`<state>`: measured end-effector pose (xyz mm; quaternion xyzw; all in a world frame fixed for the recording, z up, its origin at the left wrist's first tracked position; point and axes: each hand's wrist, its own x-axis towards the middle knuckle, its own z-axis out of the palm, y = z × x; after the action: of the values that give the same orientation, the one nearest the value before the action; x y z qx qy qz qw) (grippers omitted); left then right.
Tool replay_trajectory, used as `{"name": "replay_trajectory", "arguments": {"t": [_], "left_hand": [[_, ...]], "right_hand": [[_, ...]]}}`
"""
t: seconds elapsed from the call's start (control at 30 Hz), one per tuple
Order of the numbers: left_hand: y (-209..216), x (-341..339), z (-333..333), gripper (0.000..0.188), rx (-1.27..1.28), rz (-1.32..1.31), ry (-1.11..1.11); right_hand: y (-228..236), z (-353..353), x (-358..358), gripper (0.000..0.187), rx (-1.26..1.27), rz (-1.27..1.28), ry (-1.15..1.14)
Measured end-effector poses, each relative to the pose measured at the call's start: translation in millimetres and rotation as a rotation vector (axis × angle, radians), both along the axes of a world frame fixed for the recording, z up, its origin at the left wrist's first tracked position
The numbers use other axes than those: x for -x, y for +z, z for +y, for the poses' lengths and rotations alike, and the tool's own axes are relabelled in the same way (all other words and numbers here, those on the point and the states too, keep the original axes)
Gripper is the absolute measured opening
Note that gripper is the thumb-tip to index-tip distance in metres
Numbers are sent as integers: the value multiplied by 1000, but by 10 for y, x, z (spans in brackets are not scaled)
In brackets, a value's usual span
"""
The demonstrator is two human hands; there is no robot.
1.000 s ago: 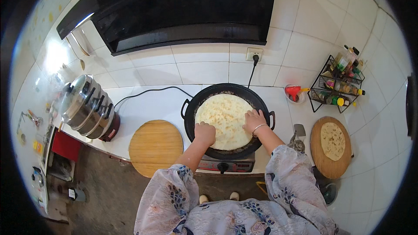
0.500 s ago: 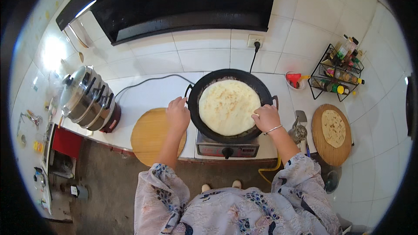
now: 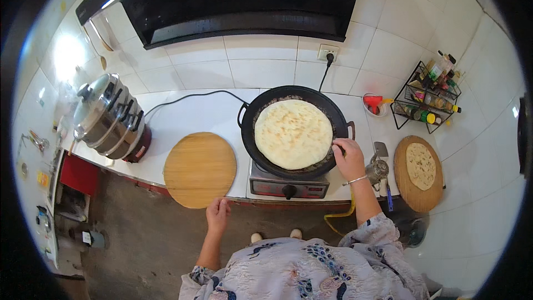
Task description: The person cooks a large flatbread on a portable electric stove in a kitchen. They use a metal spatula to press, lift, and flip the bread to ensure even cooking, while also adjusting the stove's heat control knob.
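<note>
A round pale flatbread (image 3: 293,134) with light brown spots lies flat in a black two-handled pan (image 3: 270,162) on a gas stove (image 3: 288,188). At the pan's right rim, my right hand (image 3: 350,158) is closed, its fingertips bunched beside the flatbread's edge. Whether they pinch anything there is hidden. My left hand (image 3: 218,214) hangs off the counter's front edge, just below a bare round wooden board (image 3: 200,169). Its fingers are curled in and nothing shows in them.
A second flatbread (image 3: 422,166) lies on a wooden board (image 3: 404,189) at the right. Between it and the stove are a metal pot (image 3: 377,171) and a spatula (image 3: 381,149). A steamer (image 3: 108,116) stands left, a bottle rack (image 3: 425,100) back right, with a range hood (image 3: 239,3) above.
My left hand has left the pan's left side and dropped down toward me. The right stays at the right rim, with its fingers drawn slightly outward. More browning shows on the flatbread's top.
</note>
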<state>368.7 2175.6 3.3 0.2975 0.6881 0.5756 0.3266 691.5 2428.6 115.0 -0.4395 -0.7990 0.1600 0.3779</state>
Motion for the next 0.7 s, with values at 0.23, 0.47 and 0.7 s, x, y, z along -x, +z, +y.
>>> {"name": "replay_trajectory", "arguments": {"t": [0.23,0.47,0.7], "left_hand": [[304,-44,127,15,51,436,-60],[880,-457,1421,23,-178,878,-361],[721,-843,2347,33,526,1194,-734]], "right_hand": [[-79,448,-24,38,-201,-302,-51],[-424,1084,632,55,84,-745,-95],[-328,1337,915,34,298,-990,-49]]}}
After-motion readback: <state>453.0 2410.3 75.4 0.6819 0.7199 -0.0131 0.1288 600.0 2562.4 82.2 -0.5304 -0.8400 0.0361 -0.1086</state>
